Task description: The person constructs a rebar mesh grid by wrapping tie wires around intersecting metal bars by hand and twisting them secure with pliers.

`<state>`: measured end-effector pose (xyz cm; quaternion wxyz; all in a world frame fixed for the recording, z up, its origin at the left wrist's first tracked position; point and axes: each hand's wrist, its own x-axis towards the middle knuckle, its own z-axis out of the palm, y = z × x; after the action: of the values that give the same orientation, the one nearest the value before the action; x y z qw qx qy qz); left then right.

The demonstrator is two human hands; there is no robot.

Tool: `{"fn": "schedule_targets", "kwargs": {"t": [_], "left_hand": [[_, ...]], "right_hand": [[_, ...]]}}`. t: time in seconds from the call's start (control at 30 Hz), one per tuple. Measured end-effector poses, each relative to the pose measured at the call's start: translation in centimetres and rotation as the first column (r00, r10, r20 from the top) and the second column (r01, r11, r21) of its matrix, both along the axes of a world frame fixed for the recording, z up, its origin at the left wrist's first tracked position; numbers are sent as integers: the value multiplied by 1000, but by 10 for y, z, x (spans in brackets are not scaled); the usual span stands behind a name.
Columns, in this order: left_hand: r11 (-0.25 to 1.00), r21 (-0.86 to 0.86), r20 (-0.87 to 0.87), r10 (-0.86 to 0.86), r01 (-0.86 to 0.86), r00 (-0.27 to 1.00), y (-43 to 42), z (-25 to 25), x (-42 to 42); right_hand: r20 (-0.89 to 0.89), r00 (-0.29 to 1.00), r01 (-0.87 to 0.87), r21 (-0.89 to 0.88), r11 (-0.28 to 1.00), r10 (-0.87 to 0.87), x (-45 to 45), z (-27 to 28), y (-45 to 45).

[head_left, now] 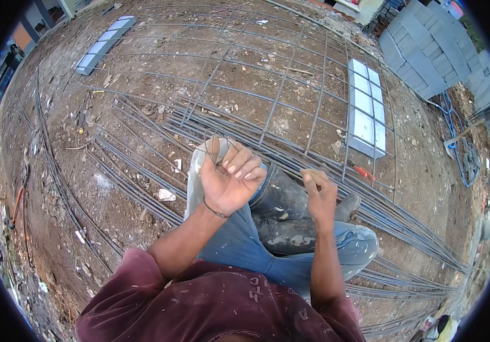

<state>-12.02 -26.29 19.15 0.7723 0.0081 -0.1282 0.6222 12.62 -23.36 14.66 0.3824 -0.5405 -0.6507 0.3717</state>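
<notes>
My left hand point(232, 174) is raised over my left knee, palm up, fingers curled, with thin wire point(213, 146) at its thumb and fingers. To its right, my right hand point(319, 191) is held above the boots point(282, 214) with thumb and fingertips pinched together; anything between them is too small to make out. The hands are apart. Beyond them a bundle of steel bars point(290, 159) lies on the soil, and a grid of crossed bars point(276, 97) spreads out past it.
Pale blocks sit at the upper left point(107, 44) and under the grid at the right point(366, 108). A red-handled tool point(363, 172) lies by the bars. Long bars point(57, 162) curve along the left. Grey blocks point(427, 48) are stacked at the upper right, near a blue hose point(456, 151).
</notes>
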Motion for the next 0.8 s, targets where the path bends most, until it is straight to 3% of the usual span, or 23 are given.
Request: {"fn": "schedule_targets", "kwargs": {"t": [0.03,0.1,0.13,0.2,0.3,0.37,0.43,0.5,0.53,0.57,0.63,0.67,0.7,0.73,0.77,0.8], "left_hand": [[998,-57,67,-37,41,997,-4,-3,14],[988,-74,159,-125,138,979,-11,-18,43],[969,-88,242,-206,232,948,-16,-22,53],[956,-133,207,-232,262,951,-24,-17,62],[940,-133,166,-293,315,942,-34,-18,73],[910,-185,42,-371,372,928,-45,-17,80],[885,-207,68,-412,417,909,-60,-18,88],[841,-260,96,-466,474,879,-76,-18,94],[862,-111,99,-486,495,868,-82,-27,96],[861,-103,97,-489,498,867,-90,-30,97],[849,-217,-160,-517,481,841,-98,-24,91],[851,-85,-185,-524,518,831,-99,-28,88],[850,-79,-194,-525,521,828,-95,-24,85],[856,-99,-490,-486,508,724,-96,-16,81],[863,-114,-735,-406,492,543,-96,-13,77],[880,-86,-882,-285,467,375,-93,-22,73]], "right_hand": [[-336,940,-113,-164,980,52,-24,7,-25],[-488,861,-127,66,990,143,-52,0,-57],[-482,866,-116,69,991,135,-59,2,-69],[-863,504,-74,9,997,45,-64,13,-87],[-892,451,-126,-38,991,23,-49,13,-103],[-898,440,-68,-54,996,-19,-42,19,-110],[-955,265,-177,-185,967,-134,-29,22,-120],[-943,278,-166,-237,957,-186,-19,28,-134],[-924,319,-138,-263,955,-209,-14,28,-142],[-905,361,-110,-282,953,-225,-8,27,-146],[-896,356,-57,-305,951,-266,0,39,-147],[-908,327,-34,-288,957,-261,9,42,-145],[-922,295,-9,-266,964,-252,17,43,-141],[-928,317,27,-196,980,-195,24,43,-136],[-930,310,35,-195,980,-197,31,45,-132],[-939,319,25,-126,992,-127,37,51,-129]]}}
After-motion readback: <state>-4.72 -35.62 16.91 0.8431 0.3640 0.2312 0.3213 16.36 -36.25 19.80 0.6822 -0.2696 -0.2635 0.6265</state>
